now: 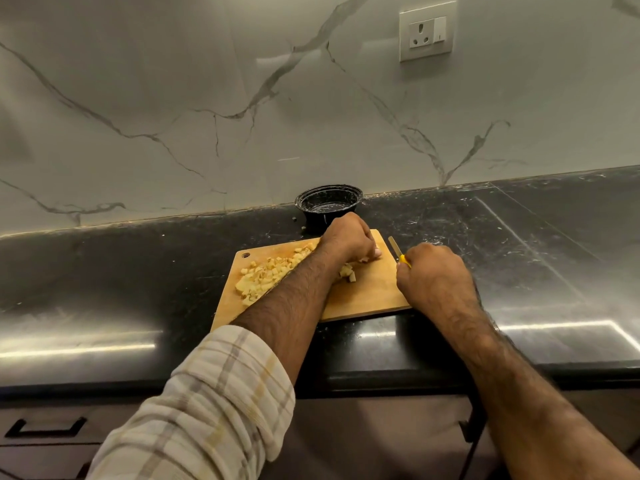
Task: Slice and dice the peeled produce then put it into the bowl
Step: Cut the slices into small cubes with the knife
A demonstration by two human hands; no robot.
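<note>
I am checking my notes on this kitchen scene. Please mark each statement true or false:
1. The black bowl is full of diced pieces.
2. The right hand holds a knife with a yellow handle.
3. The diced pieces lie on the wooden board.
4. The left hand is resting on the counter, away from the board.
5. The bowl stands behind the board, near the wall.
1. False. The black bowl holds no diced pieces.
2. True. The right hand grips the knife.
3. True. The diced pieces lie on the wooden board.
4. False. The left hand is over the board, fingers curled on a piece there.
5. True.
</note>
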